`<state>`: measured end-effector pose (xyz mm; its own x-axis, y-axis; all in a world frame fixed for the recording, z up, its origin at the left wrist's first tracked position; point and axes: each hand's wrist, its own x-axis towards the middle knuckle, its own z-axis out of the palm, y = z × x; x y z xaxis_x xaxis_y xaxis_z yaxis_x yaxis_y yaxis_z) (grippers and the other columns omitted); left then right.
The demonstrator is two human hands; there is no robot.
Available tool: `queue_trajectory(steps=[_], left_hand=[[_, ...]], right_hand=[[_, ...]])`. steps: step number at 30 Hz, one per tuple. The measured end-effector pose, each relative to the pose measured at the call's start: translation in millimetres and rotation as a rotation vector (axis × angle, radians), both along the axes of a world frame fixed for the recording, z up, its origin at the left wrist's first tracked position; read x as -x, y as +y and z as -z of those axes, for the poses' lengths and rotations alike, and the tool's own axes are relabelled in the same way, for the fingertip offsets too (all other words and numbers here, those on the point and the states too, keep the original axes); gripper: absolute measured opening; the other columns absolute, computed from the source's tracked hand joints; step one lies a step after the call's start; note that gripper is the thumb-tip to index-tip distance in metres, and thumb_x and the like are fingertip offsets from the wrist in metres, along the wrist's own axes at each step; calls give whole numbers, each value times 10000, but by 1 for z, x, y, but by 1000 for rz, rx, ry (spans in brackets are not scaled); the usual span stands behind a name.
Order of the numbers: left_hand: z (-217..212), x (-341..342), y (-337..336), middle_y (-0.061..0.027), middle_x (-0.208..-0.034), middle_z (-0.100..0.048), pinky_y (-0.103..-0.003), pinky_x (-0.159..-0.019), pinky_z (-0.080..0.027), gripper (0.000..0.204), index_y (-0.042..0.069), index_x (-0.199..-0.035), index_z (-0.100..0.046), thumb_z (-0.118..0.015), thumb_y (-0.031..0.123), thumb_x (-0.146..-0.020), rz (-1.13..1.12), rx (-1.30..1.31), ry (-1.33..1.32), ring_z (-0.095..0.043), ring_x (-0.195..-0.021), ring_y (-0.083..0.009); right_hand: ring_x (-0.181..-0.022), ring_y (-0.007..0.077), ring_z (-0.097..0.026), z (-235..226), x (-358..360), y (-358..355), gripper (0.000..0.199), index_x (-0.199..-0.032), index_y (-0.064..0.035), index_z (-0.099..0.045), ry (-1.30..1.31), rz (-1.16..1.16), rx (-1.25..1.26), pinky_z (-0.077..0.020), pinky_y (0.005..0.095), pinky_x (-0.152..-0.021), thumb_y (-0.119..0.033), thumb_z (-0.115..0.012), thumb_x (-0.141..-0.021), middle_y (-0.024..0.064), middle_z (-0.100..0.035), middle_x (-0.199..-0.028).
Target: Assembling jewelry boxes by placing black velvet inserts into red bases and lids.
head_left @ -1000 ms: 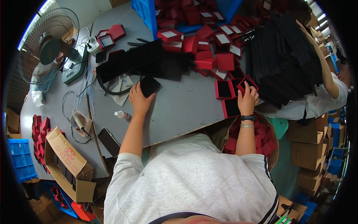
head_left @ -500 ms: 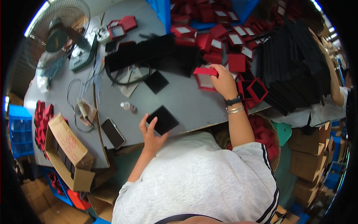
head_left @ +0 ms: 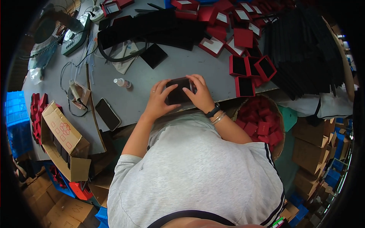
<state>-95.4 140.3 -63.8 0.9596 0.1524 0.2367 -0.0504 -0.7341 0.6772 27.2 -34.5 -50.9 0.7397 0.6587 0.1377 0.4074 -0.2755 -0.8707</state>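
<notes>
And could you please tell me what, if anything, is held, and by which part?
The left hand and right hand hold a dark square piece between them, by its left and right sides.

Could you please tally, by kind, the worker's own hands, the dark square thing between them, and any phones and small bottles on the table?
Left hand and right hand: 2
Dark square thing: 1
Phone: 1
Small bottle: 1
Total: 5
</notes>
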Motion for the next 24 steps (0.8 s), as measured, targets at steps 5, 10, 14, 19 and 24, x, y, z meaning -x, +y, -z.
queue_trajectory(steps=[5, 10, 14, 19, 24], left_hand=[[1, -13, -13, -110, -1417, -448, -491, -1089, -356, 757, 189, -1308, -584, -876, 290, -617, -48, 42, -26, -380, -1322, -386], [-5, -20, -17, -141, -1473, -372, -464, -1031, -441, 774, 196, -1323, -575, -890, 279, -621, -62, 113, 51, -371, -1320, -397], [-9, -18, -14, -183, -1490, -325, -450, -1004, -471, 836, 163, -1363, -528, -895, 257, -618, -43, 64, 74, -383, -1304, -400], [4, -10, -34, -237, -1471, -316, -474, -1017, -451, 880, 68, -1408, -434, -867, 223, -658, -197, 290, -61, -396, -1284, -422], [13, -13, -48, -231, -1437, -360, -513, -1024, -420, 821, 56, -1376, -459, -845, 246, -678, -290, -19, -65, -405, -1277, -445]], right_hand=[[-1184, 324, -521, 14, 4, -7, 435, -1271, -26, -555, 248, 44, -230, -427, 366, -1016, -100, -678, -860, 155, -502, -1279], [-1167, 321, -529, 20, 3, -14, 439, -1278, -39, -558, 77, 39, -46, -432, 359, -1007, -97, -677, -859, 158, -504, -1265], [-1087, 318, -541, 19, 12, -11, 449, -1288, -41, -556, -71, 95, -22, -452, 369, -947, -98, -680, -860, 153, -511, -1199], [-1006, 333, -528, 31, 24, -4, 500, -1338, -33, -532, -247, 147, 21, -453, 403, -888, -93, -672, -862, 152, -518, -1126], [-1020, 337, -507, 13, 26, -2, 494, -1336, -30, -543, -474, 106, 219, -443, 443, -880, -159, -653, -872, 147, -536, -1109]])
